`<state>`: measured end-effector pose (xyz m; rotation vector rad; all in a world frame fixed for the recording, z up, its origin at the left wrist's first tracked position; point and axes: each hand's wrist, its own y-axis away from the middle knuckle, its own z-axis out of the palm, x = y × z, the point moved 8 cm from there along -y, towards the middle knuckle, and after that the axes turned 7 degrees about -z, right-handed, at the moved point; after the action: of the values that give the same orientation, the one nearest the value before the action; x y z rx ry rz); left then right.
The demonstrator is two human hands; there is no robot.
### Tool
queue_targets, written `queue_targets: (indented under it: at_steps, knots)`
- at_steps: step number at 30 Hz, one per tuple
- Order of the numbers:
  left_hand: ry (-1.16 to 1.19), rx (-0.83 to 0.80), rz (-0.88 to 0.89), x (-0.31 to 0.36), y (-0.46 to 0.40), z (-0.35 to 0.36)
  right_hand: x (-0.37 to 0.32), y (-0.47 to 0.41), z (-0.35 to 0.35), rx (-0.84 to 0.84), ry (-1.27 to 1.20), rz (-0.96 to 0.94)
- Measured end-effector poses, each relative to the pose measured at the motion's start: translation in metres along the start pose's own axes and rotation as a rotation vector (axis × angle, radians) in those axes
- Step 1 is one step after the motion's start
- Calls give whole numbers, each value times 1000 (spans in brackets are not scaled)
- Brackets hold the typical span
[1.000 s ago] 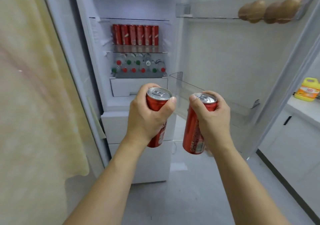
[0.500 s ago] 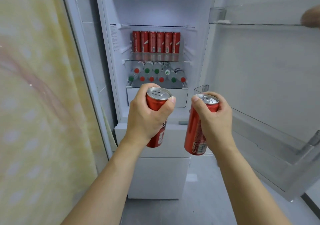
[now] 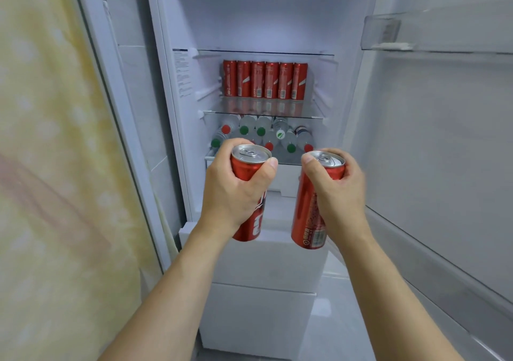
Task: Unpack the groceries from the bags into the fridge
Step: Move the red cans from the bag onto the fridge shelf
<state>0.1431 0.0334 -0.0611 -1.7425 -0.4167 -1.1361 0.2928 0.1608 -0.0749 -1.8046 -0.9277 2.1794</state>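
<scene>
Both hands are raised before the open fridge [image 3: 177,88], each wrapped around a slim red can. Left hand [image 3: 233,191] grips the left can [image 3: 251,172] near its top, thumb curled over the front just below the rim, fingers hidden behind. Right hand [image 3: 338,191] grips the right can [image 3: 311,211] the same way, barcode end hanging below the palm. The two cans are upright, slightly tilted, near each other but apart.

Inside, the middle glass shelf [image 3: 263,108] carries a row of six red cans [image 3: 265,80] standing side by side at the back. Beneath it lie water bottles [image 3: 263,136] on their sides, caps (red, green, one white) pointing outward. White drawers [image 3: 263,263] sit below. On the open door to the right, a clear door bin [image 3: 433,34] is in view; what it holds cannot be seen.

Compared with half a second ago, the fridge interior fills more of the view and sits more centred, while the grips on both cans are unchanged.
</scene>
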Motion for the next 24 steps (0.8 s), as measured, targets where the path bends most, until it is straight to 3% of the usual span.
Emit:
queue_targets:
  at_steps: [24]
  knots:
    - [37, 54, 22, -112, -241, 14, 105, -192, 151, 17, -16, -15]
